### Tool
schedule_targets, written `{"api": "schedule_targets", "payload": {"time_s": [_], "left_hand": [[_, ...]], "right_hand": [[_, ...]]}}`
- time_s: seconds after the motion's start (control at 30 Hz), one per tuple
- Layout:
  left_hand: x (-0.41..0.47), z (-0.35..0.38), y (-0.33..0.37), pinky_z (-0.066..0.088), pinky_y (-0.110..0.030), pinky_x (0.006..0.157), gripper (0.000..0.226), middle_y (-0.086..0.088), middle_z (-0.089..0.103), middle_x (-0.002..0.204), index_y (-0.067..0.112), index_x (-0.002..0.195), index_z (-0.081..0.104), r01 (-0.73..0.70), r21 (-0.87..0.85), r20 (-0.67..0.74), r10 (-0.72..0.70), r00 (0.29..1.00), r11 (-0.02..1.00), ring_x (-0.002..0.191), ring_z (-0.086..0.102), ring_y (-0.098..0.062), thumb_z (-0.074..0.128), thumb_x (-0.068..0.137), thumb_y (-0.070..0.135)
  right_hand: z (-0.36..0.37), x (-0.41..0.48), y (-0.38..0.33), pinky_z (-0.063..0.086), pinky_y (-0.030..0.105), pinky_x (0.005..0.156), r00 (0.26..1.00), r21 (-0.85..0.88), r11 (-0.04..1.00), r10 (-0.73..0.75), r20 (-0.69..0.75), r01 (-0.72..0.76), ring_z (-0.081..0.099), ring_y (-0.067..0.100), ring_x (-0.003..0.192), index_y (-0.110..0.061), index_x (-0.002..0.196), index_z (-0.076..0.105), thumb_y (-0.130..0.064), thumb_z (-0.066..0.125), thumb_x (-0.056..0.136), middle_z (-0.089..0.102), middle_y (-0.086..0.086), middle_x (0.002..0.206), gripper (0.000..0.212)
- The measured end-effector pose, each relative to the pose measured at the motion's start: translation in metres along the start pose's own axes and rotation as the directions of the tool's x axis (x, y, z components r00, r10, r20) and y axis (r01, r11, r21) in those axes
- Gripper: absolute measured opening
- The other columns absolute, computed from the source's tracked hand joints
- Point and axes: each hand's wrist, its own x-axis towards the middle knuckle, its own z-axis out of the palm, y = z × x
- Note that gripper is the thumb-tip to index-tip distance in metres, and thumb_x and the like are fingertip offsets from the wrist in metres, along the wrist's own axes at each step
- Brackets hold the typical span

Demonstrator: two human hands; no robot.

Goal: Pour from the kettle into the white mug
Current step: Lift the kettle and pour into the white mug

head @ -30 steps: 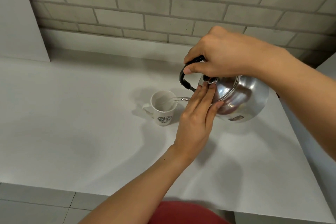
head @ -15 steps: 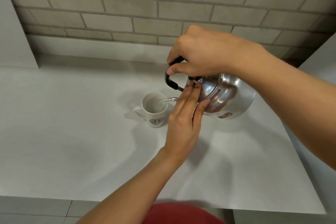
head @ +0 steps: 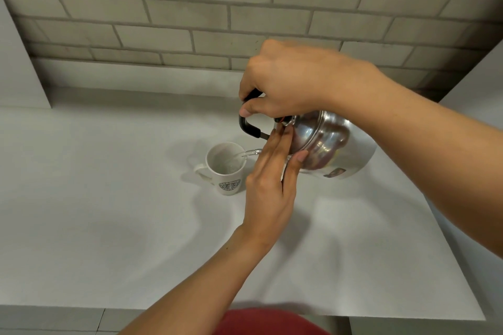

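Observation:
A shiny steel kettle (head: 332,144) hangs tilted to the left above the white counter (head: 109,212). My right hand (head: 288,81) is closed around its black handle (head: 249,128) from above. My left hand (head: 269,185) lies flat against the kettle's lid and front, fingers straight and pressed on the metal. A clear stream of water (head: 249,153) runs from the spout, which my left fingers mostly hide, into the white mug (head: 226,168). The mug stands upright just left of the kettle, handle to the left, a dark emblem on its front and some water inside.
A grey brick wall (head: 217,13) rises behind the counter. A white panel (head: 19,68) stands at the far left. The counter's front edge (head: 190,310) runs along the bottom, its right edge close to my right forearm.
The view has shifted slightly, so mug and kettle sit a little further left in the frame. The kettle stays tilted with both hands on it, and water keeps running into the mug.

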Motion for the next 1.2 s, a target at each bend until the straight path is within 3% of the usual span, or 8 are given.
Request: {"api": "schedule_targets", "payload": {"time_s": [0.23, 0.63, 0.87, 1.07, 1.2], "left_hand": [[-0.002, 0.003, 0.0, 0.044, -0.044, 0.116, 0.047, -0.01, 0.055, 0.154, 0.007, 0.15, 0.05, 0.004, -0.049, -0.019, -0.005, 1.0, 0.999, 0.144, 0.05, -0.02, 0.06, 0.105, 0.017], [0.001, 0.004, 0.005, 0.049, -0.046, 0.11, 0.047, -0.007, 0.056, 0.153, 0.008, 0.149, 0.052, 0.02, -0.063, -0.04, -0.023, 0.999, 0.998, 0.138, 0.057, -0.022, 0.058, 0.105, 0.023], [0.003, 0.003, 0.007, 0.048, -0.044, 0.111, 0.047, -0.008, 0.057, 0.152, 0.007, 0.149, 0.052, 0.037, -0.075, -0.072, -0.042, 0.996, 0.997, 0.14, 0.056, -0.019, 0.061, 0.104, 0.018], [0.003, 0.002, 0.009, 0.054, -0.051, 0.1, 0.048, -0.012, 0.065, 0.142, 0.007, 0.149, 0.051, 0.02, -0.068, -0.085, -0.025, 0.996, 0.997, 0.12, 0.068, -0.037, 0.06, 0.104, 0.021], [0.003, 0.001, 0.011, 0.054, -0.051, 0.1, 0.048, -0.012, 0.065, 0.143, 0.007, 0.149, 0.051, 0.024, -0.073, -0.087, -0.03, 0.996, 0.997, 0.121, 0.068, -0.035, 0.061, 0.104, 0.02]], "right_hand": [[-0.002, 0.003, -0.002, 0.061, 0.047, 0.075, 1.0, -0.023, 1.0, 0.006, 0.029, -0.006, 0.069, 0.034, 0.088, -0.023, 0.103, 0.081, -0.046, 0.069, 0.097, 0.049, -0.012, 0.069, 0.028], [-0.006, 0.007, -0.003, 0.06, 0.044, 0.072, 1.0, -0.063, 0.998, -0.018, 0.024, 0.02, 0.068, 0.033, 0.083, -0.022, 0.096, 0.082, -0.045, 0.07, 0.096, 0.055, -0.009, 0.066, 0.026], [-0.006, 0.011, -0.004, 0.047, 0.031, 0.059, 1.0, -0.083, 0.996, -0.016, 0.017, 0.018, 0.067, 0.033, 0.08, -0.021, 0.093, 0.082, -0.046, 0.069, 0.096, 0.057, -0.006, 0.067, 0.028], [-0.008, 0.014, -0.007, 0.057, 0.038, 0.065, 0.999, -0.077, 0.997, -0.022, 0.033, 0.025, 0.068, 0.032, 0.081, -0.022, 0.091, 0.082, -0.044, 0.071, 0.095, 0.053, -0.01, 0.066, 0.025], [-0.008, 0.017, -0.007, 0.056, 0.036, 0.063, 0.999, -0.079, 0.997, -0.022, 0.038, 0.025, 0.07, 0.031, 0.082, -0.022, 0.093, 0.082, -0.045, 0.071, 0.095, 0.059, -0.009, 0.069, 0.026]]}}
